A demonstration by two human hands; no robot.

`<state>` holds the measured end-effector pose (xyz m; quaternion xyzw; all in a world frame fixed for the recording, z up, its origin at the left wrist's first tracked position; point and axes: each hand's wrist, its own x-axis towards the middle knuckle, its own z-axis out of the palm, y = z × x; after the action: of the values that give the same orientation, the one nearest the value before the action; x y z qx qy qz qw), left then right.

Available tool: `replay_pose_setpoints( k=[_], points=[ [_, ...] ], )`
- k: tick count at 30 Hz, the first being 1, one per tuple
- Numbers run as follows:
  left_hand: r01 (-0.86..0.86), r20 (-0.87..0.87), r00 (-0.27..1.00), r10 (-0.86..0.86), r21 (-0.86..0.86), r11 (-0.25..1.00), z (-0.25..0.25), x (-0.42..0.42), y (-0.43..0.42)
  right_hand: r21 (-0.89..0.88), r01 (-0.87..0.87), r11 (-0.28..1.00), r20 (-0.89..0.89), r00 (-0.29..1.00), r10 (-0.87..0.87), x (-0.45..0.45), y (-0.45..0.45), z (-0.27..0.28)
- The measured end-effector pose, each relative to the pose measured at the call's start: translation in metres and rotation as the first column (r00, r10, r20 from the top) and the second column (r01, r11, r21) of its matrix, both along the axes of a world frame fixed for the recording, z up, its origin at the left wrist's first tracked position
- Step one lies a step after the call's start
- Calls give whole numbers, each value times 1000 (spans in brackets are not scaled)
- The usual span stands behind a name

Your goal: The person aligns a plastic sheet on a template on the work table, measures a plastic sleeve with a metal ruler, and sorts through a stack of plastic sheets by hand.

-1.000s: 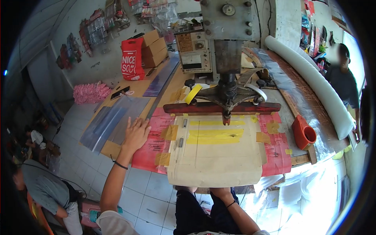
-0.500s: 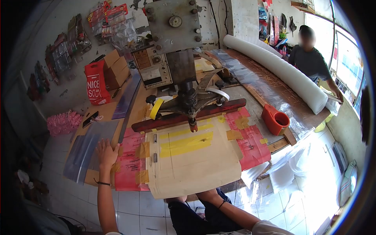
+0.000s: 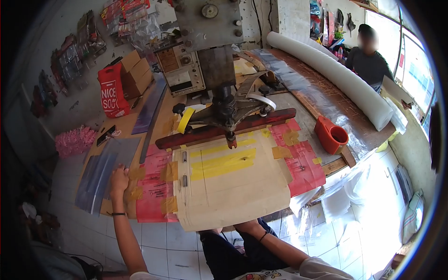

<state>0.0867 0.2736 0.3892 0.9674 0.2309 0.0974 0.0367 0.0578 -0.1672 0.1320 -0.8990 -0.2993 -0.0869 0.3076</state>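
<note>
While my left hand [image 3: 120,180] lay curled by the clear sheets [image 3: 96,170] and my right hand [image 3: 247,226] half-hidden under the cream board [image 3: 238,193] on the table [image 3: 305,111], both grips unreadable, I judged fingers best kept clear of the press bar [image 3: 191,136].

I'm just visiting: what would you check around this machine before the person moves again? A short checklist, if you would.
1. Left hand away from the dark red bar: ok, it is beside the clear plastic sheets.
2. Left hand's grip on a sheet: cannot tell; the fingers look curled.
3. Right hand away from the bar: ok, it is at the cream board's near edge.
4. Right hand fully in sight: not ok, the board partly hides it.
5. Phone away from the bar: ok, it lies off to the left.
6. Bar lifted off the surface: cannot tell from this angle.
</note>
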Motion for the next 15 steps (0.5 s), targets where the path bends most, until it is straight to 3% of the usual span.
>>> replay_pose_setpoints(
  k=[1, 3, 6, 7, 9, 15],
  points=[
    [-22, -59, 998, 21, -17, 1000, 10, -2, -2, -12, 1, 1000, -7, 1000, -1, 1, -1, 4],
    [135, 18, 991, -135, -16, 991, -6, 1, 40, -42, 2, 999, 18, 1000, -2, -2, -3, 12],
    [132, -60, 987, -150, -226, 965, 2, 3, 61, -63, -23, 998, 74, 997, 28, -1, -13, 2],
    [200, 30, 980, -199, -247, 948, -7, 3, 75, -33, -32, 999, 96, 995, 35, 0, -17, 1],
    [102, -25, 994, -110, -206, 973, 3, -1, 59, 9, -54, 998, 108, 993, 53, 5, -23, 3],
    [48, -22, 998, -52, -155, 987, 9, 2, 50, 50, -72, 996, 85, 994, 67, 7, -35, 10]
  ],
)
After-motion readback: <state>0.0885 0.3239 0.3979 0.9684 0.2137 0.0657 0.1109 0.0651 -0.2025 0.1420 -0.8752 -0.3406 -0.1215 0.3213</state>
